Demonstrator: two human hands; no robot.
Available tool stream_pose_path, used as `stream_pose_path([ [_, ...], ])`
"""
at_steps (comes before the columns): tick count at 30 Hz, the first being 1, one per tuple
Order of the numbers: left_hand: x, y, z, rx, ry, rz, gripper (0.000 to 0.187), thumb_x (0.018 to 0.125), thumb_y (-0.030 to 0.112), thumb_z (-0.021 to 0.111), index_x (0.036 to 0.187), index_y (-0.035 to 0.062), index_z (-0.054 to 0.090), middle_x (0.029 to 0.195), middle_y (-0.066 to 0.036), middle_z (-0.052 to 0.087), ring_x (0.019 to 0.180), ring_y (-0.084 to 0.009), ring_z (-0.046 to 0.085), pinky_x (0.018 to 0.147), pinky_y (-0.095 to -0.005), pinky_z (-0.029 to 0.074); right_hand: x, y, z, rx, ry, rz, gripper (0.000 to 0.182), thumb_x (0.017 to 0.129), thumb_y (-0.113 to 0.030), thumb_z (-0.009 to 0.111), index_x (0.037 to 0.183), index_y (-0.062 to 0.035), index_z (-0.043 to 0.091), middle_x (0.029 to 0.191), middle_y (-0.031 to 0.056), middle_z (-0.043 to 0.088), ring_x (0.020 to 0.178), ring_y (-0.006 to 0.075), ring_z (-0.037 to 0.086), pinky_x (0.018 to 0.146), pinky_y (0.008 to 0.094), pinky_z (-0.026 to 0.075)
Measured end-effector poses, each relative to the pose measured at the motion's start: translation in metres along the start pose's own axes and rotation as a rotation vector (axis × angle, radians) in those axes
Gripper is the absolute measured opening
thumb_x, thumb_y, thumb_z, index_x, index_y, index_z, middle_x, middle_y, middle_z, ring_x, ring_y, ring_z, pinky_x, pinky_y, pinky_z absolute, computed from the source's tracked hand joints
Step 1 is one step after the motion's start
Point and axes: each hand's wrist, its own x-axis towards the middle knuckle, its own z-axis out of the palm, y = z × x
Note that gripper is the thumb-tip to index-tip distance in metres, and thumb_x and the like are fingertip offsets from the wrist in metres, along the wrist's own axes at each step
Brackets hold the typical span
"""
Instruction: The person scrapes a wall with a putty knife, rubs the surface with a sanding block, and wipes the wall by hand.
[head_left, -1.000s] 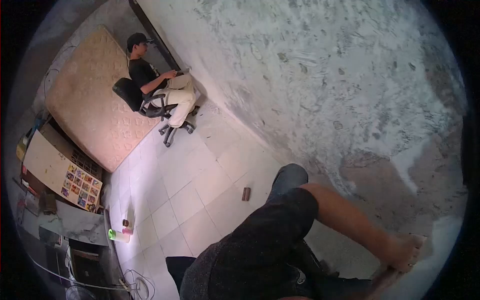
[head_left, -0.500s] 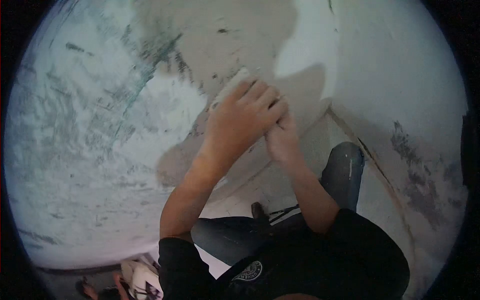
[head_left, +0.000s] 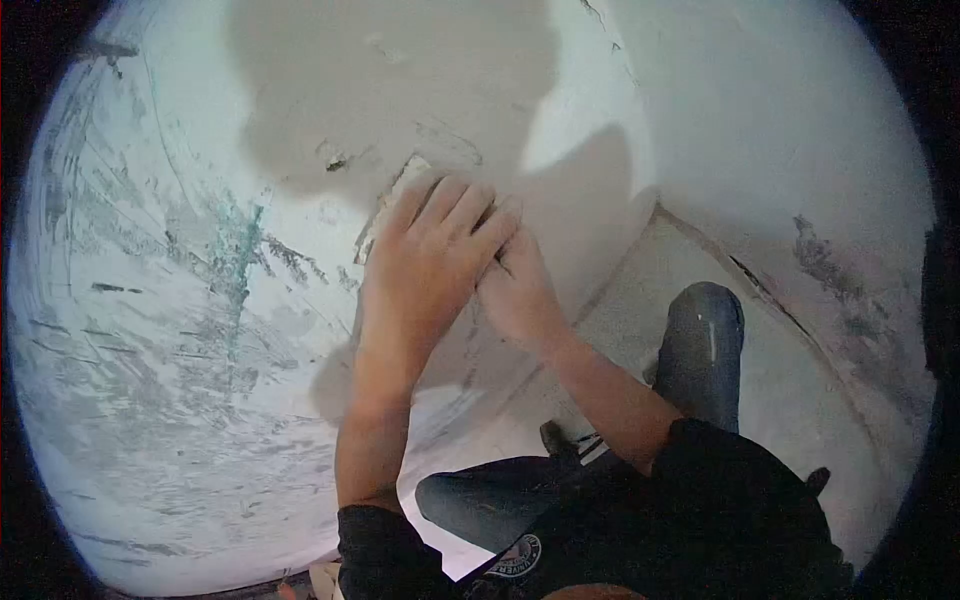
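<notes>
A flat, light-coloured tool with a pale, rough edge lies against the wall. My left hand is over it, fingers bent and pressed close together on it. Right beside and just below, touching it, my right hand is closed; what its fingers hold is hidden under my left hand. The wall around the tool is whitish, with grey smears and a greenish streak. A small dark mark shows up and left of the tool.
A second wall surface meets this one at a corner on the right, with a dark crack along its lower edge. My bent knees are below my hands. Shadows fall across the wall. Part of a pale object shows at the bottom left.
Both hands and the tool have moved left and slightly down in the view, and are closer to the small dark mark. The view of the wall has shifted left and down.
</notes>
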Motion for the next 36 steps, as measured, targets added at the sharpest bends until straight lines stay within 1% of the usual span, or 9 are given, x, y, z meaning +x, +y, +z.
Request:
stream_pose_path([
  [6,-0.005,-0.004,-0.006,-0.008,-0.004,-0.019,0.030,0.074,0.016,0.061,0.105,0.0151,0.062,0.098,0.000,0.059,0.102,-0.0199,0.057,0.098,-0.0377,0.043,-0.006,-0.008,0.010,-0.093,0.024,-0.121,0.016,0.083,-0.002,0.054,0.094,0.0105,0.056,0.087,0.0267,0.064,0.087,0.0388,0.066,0.079,0.0469,0.048],
  [12,-0.004,-0.007,-0.016,-0.049,-0.093,-0.013,0.030,0.074,0.016,0.060,0.103,0.0110,0.063,0.098,-0.003,0.060,0.101,-0.0229,0.057,0.100,-0.0412,0.042,-0.009,0.001,0.012,-0.088,-0.012,-0.059,0.016,0.081,-0.001,0.055,0.093,0.0099,0.057,0.089,0.0288,0.064,0.087,0.0454,0.064,0.079,0.0498,0.048],
  [17,-0.001,-0.010,-0.019,-0.094,-0.123,-0.015,0.027,0.075,0.013,0.059,0.101,0.0091,0.064,0.097,-0.004,0.060,0.100,-0.0243,0.057,0.102,-0.0433,0.041,-0.010,-0.009,0.012,0.018,-0.091,0.131,0.020,0.081,-0.003,0.055,0.097,0.0095,0.055,0.094,0.0304,0.062,0.093,0.0466,0.062,0.084,0.0501,0.047],
  [18,-0.002,-0.004,-0.018,-0.094,-0.100,-0.014,0.033,0.073,0.017,0.064,0.105,0.0094,0.069,0.099,-0.005,0.065,0.093,-0.0273,0.059,0.094,-0.0457,0.043,-0.009,-0.010,0.009,0.061,-0.063,0.129,0.022,0.081,-0.004,0.056,0.099,0.0093,0.054,0.095,0.0310,0.061,0.095,0.0470,0.061,0.086,0.0503,0.046],
  [21,0.008,-0.018,-0.027,-0.103,-0.153,-0.039,0.035,0.073,0.016,0.062,0.107,0.0085,0.069,0.099,-0.007,0.065,0.093,-0.0277,0.058,0.098,-0.0472,0.042,0.000,-0.021,0.016,-0.055,0.023,0.032,0.022,0.081,-0.004,0.056,0.099,0.0089,0.054,0.094,0.0308,0.060,0.097,0.0467,0.060,0.087,0.0507,0.046],
  [22,0.014,-0.017,-0.033,-0.122,-0.090,-0.022,0.026,0.074,0.012,0.059,0.099,0.0067,0.066,0.089,-0.005,0.061,0.088,-0.0252,0.056,0.098,-0.0424,0.043,-0.008,-0.018,0.016,-0.041,0.022,0.058,0.022,0.081,-0.004,0.056,0.099,0.0089,0.054,0.094,0.0308,0.060,0.097,0.0467,0.060,0.087,0.0507,0.046],
  [31,0.007,-0.012,-0.032,-0.174,-0.108,-0.006,0.030,0.073,0.010,0.060,0.103,0.0071,0.067,0.091,-0.006,0.063,0.093,-0.0259,0.058,0.102,-0.0432,0.041,0.000,-0.005,0.021,0.040,-0.067,0.039,0.024,0.081,-0.006,0.055,0.100,0.0095,0.054,0.095,0.0314,0.060,0.095,0.0482,0.060,0.084,0.0515,0.046],
  [33,0.011,-0.017,-0.025,-0.169,-0.061,0.030,0.031,0.074,0.010,0.060,0.104,0.0073,0.068,0.092,-0.006,0.063,0.093,-0.0259,0.058,0.102,-0.0432,0.041,0.008,-0.006,0.028,-0.018,0.053,-0.020,0.020,0.082,-0.006,0.054,0.094,0.0101,0.055,0.090,0.0310,0.061,0.094,0.0481,0.060,0.082,0.0506,0.047],
  [36,0.009,-0.013,-0.032,-0.121,-0.081,-0.032,0.031,0.075,0.011,0.058,0.104,0.0069,0.067,0.092,-0.007,0.063,0.094,-0.0259,0.057,0.102,-0.0428,0.040,0.007,-0.017,0.015,0.045,-0.024,0.021,0.018,0.082,-0.007,0.054,0.089,0.0100,0.055,0.087,0.0316,0.060,0.093,0.0481,0.062,0.081,0.0492,0.048],
])
